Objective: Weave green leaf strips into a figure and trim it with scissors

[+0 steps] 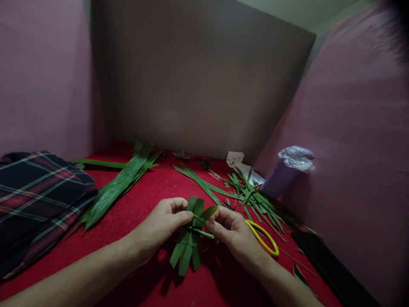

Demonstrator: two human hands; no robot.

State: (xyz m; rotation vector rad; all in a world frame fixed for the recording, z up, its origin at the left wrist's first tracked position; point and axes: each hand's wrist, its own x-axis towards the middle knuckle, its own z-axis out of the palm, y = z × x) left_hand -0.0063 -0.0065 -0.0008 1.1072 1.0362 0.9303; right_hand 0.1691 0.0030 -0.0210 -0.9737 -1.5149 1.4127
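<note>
Both of my hands pinch a small folded piece of green leaf strips (191,238) just above the red cloth (143,204). My left hand (164,226) grips its left side with thumb and fingers closed. My right hand (231,232) pinches the right side, where a leaf tip curls out. Loose strip ends hang down from the piece toward me.
Long green leaves (118,185) lie at left, and a pile of cut strips (252,196) at right. Yellow-handled scissors (263,238) lie beside my right hand. A plaid cloth (35,196) sits far left, a purple bottle (284,172) at right, a brown board (198,81) behind.
</note>
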